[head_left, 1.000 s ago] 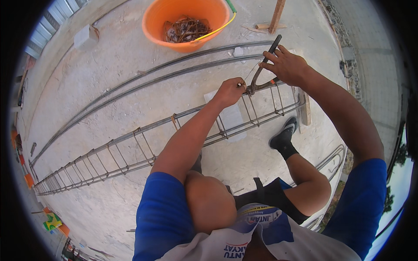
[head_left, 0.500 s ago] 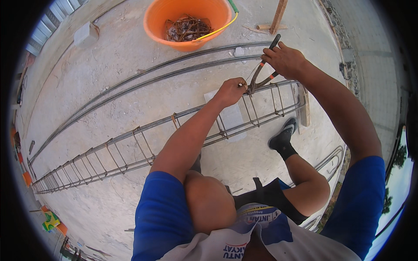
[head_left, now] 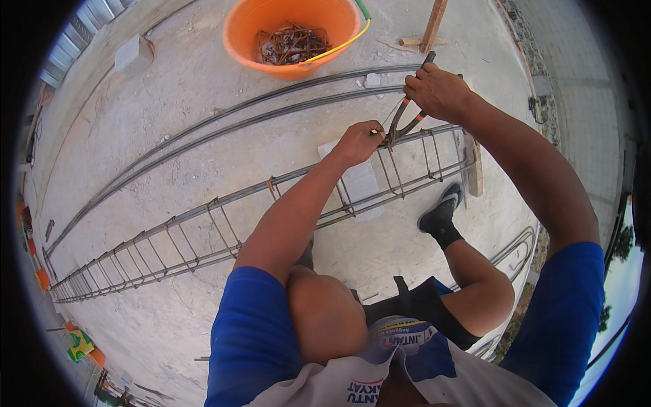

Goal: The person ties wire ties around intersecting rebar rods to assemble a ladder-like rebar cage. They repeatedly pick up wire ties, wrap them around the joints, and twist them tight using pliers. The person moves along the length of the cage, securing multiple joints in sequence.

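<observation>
Head view: my L hand (head_left: pixel 359 144) is curled narrow, pinching what looks like thin grey wire (head_left: pixel 394 110), tho fingers hide most of it. My R hand (head_left: pixel 439 93) wraps dark metal pincers w/ orange-banded handles (head_left: pixel 395 125), legs spread partway. Pincer head's at the far side of the long grey steel-rod cage (head_left: pixel 244 192), which stretches across the pale concrete floor (head_left: pixel 156 325) ahead of me. Step in hand, I'd guess: wire-tying there. Next move prob. calls for R squeeze, L steady.
</observation>
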A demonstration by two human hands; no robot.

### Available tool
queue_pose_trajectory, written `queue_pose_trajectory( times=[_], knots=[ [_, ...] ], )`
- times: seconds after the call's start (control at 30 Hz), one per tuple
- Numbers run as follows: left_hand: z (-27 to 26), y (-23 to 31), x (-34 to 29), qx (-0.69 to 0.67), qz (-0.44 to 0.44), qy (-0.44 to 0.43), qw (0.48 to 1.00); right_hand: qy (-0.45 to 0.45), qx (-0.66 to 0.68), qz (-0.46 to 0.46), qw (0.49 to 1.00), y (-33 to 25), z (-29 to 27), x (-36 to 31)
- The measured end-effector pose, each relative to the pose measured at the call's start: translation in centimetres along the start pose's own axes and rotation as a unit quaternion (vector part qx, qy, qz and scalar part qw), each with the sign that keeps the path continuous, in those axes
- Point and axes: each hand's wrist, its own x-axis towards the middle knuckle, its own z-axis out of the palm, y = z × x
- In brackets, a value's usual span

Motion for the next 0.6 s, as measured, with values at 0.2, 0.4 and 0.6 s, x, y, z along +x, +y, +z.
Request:
queue_pose_trajectory(
  times=[0.2,0.4,0.6],
  knots=[
    [-0.1,-0.4,0.0,0.005,0.011,0.011,1.0,-0.038,-0.185,-0.015,0.982,-1.2,-3.4,1.1],
    [0.5,0.6,0.6,0.021,-0.013,0.004,1.0,-0.285,-0.008,0.051,0.957,-1.2,-6.3,3.1],
    [3.7,5.8,3.5,-0.045,0.066,0.064,0.995,-0.329,0.065,0.069,0.939,-0.9,-9.2,4.2]
  ],
)
